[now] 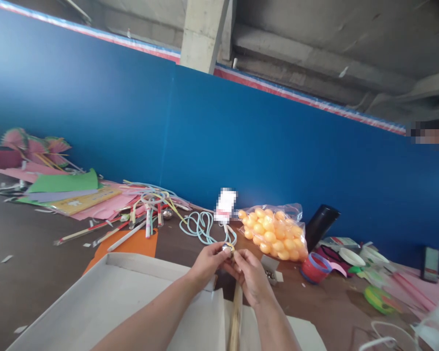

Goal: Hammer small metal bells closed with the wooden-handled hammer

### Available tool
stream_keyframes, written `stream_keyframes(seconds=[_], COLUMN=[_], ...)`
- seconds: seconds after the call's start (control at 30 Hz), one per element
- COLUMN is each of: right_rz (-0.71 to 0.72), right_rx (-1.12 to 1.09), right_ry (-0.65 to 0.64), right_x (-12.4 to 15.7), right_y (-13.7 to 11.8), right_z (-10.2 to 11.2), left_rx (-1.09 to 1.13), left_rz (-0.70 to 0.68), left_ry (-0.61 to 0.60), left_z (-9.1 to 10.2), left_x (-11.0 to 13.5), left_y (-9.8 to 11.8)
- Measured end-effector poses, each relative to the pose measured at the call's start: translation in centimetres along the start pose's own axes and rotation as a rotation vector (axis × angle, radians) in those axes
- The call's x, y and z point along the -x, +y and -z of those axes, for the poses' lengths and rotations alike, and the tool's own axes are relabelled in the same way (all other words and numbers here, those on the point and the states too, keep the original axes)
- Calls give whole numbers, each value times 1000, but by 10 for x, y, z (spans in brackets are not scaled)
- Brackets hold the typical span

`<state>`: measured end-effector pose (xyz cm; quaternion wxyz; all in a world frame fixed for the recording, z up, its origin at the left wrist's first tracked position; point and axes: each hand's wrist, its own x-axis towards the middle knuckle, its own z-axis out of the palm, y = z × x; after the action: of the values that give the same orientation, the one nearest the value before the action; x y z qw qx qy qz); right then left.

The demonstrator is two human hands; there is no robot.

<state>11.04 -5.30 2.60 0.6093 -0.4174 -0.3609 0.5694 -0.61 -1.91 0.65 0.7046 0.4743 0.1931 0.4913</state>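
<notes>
My left hand and my right hand meet above the table, fingers pinched together. Between their fingertips is a small shiny silver ball, like a jingle bell, with a bit of yellow beside it. Both hands grip it. A pale blue cord lies in loops just beyond; whether its near end reaches my fingers, I cannot tell. Under my right hand a wooden stick runs toward me. Right of that hand, a small open box holds several shiny metal pieces.
A white cardboard tray lies in front. Behind are a bag of orange balls, a black cylinder and a red cup. Coloured paper and sticks crowd the left; green tape lies right. A blue partition stands behind.
</notes>
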Motion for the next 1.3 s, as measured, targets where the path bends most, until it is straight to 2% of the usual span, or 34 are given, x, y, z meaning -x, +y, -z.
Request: stream_keyframes(seconds=[0.1,0.3,0.53,0.63,0.73,0.8,0.9,1.0,1.07,1.3], right_rz=[-36,-16,-14,69,209,139,-12,-81,-95,-71], right_rx=[-26,-22,75,340,913,1226,1427,1468,1418,919], right_ry=[-4,20,81,150,259,285,182,110,120,158], right_x=[-2,-3,-1,1,5,7,11,13,12,6], right_y=[1,2,-1,-7,-12,-12,-6,1,2,-4], right_z=[2,3,-7,3,24,37,43,37,34,38], left_rx=[-35,-161,93,195,282,327,348,354,356,339], left_rz=[-3,-34,28,46,73,80,75,68,64,68], left_ry=[18,69,-38,7,97,144,174,179,171,207], left_z=[1,4,1,4,9,11,13,14,14,15], left_x=[0,-1,0,-2,-5,-7,-8,-7,-6,-7], left_y=[-1,-3,-1,1,0,-1,-2,-2,0,1])
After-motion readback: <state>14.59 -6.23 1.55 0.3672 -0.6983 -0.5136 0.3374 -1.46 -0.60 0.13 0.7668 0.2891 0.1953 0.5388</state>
